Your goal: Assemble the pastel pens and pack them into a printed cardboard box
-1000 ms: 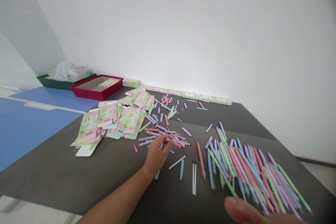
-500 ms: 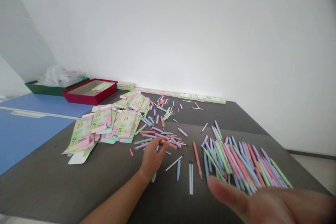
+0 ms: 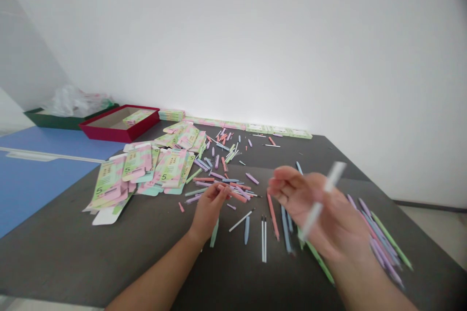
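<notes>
My left hand (image 3: 210, 209) is pinched at the near edge of a loose pile of pen parts. A coral pen barrel (image 3: 238, 196) sticks out from between its thumb and fingers. My right hand (image 3: 323, 216) is raised over the sorted pens, palm partly turned up and blurred by motion. Across it lies a white pen refill (image 3: 324, 199), held by the thumb. Between the hands, two white refills (image 3: 263, 240) lie side by side, near a blue barrel (image 3: 247, 230) and a single coral pen (image 3: 272, 216).
Assembled pastel pens (image 3: 386, 243) lie at the right, partly hidden by my right hand. Flat printed cartons (image 3: 109, 180) are heaped at the left. A red box lid (image 3: 124, 133) and a green tray (image 3: 54, 119) stand behind. Boxes (image 3: 233, 125) line the wall.
My right hand has come up from the lower right edge and inward over the pens, now showing a white refill. The left hand stays pinched at the pile. The view has shifted slightly.
</notes>
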Demonstrator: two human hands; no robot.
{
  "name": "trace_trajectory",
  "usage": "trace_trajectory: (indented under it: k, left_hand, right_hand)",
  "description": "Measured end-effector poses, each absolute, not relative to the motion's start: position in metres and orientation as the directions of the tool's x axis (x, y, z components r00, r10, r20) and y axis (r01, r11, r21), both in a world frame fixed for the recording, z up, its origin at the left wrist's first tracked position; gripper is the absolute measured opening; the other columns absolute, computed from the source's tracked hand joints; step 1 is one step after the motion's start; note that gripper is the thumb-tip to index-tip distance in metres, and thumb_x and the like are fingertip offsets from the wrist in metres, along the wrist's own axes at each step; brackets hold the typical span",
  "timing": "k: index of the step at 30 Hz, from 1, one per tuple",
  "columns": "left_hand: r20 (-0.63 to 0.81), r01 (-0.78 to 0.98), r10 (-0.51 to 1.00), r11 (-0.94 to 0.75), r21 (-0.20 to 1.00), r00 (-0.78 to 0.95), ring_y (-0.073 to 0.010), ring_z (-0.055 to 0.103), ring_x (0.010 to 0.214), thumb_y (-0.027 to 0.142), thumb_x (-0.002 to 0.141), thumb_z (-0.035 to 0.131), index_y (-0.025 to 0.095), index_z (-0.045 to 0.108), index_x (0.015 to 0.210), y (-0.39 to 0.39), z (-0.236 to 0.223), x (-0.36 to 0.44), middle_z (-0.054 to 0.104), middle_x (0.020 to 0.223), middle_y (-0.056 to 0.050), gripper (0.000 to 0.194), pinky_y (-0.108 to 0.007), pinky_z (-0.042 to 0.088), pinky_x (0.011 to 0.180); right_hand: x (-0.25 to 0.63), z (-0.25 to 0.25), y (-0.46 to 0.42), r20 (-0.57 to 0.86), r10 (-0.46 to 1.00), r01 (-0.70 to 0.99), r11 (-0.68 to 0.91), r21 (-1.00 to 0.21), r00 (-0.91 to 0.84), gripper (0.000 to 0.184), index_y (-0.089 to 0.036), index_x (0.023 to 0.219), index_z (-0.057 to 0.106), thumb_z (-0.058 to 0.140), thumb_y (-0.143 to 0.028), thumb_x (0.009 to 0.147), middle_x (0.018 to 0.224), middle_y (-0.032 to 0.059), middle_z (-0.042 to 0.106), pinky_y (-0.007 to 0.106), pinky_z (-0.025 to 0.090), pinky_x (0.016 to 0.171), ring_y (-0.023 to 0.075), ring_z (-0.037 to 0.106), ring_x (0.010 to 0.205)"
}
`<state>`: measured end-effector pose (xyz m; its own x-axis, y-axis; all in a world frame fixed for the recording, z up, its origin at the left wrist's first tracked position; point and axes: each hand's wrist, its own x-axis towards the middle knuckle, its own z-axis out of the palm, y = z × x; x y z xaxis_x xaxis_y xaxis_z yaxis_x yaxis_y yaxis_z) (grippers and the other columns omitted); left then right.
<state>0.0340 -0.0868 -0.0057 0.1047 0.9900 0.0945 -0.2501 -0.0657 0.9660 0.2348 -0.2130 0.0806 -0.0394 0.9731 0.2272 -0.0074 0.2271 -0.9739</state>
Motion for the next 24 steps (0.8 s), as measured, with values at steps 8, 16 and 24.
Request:
trace_trajectory:
  k: [8,16,24]
  left_hand:
    - [-0.187,-0.737,0.926,0.376,0.562,0.329,-0.0044,0.058,0.058,0.024,0.083,0.059,0.014,0.064,0.082,-0.080,-0.009,0.033,0.062,0.066,0.002,0.011,-0.016,0.052,0.063]
    - [-0.217,-0.760,0.887,0.462,0.458,0.408,-0.0047,0.061,0.056,0.022,0.089,0.049,0.013,0.062,0.080,-0.083,-0.003,0.033,0.063,0.065,0.002,0.018,-0.017,0.055,0.063]
    - [-0.258,-0.775,0.840,0.541,0.325,0.478,-0.0041,0.060,0.056,0.026,0.092,0.043,0.013,0.059,0.085,-0.083,0.001,0.032,0.061,0.063,0.003,0.022,-0.019,0.056,0.065]
  right_hand:
    - [0.210,0.052,-0.157,-0.118,0.993,0.224,-0.116,-0.968,0.006,0.026,-0.018,0.064,0.061,0.058,-0.039,0.079,0.060,-0.0029,0.055,0.025,0.033,0.055,0.0108,0.044,0.053]
    - [0.196,0.056,-0.162,-0.207,0.977,0.113,-0.200,-0.973,-0.055,0.024,-0.016,0.065,0.061,0.061,-0.038,0.076,0.055,-0.0023,0.058,0.024,0.036,0.057,0.0110,0.048,0.054]
    - [0.190,0.060,-0.159,-0.227,0.963,0.067,-0.219,-0.973,-0.143,0.023,-0.017,0.071,0.061,0.062,-0.039,0.076,0.053,-0.0024,0.059,0.022,0.037,0.051,0.0102,0.048,0.049]
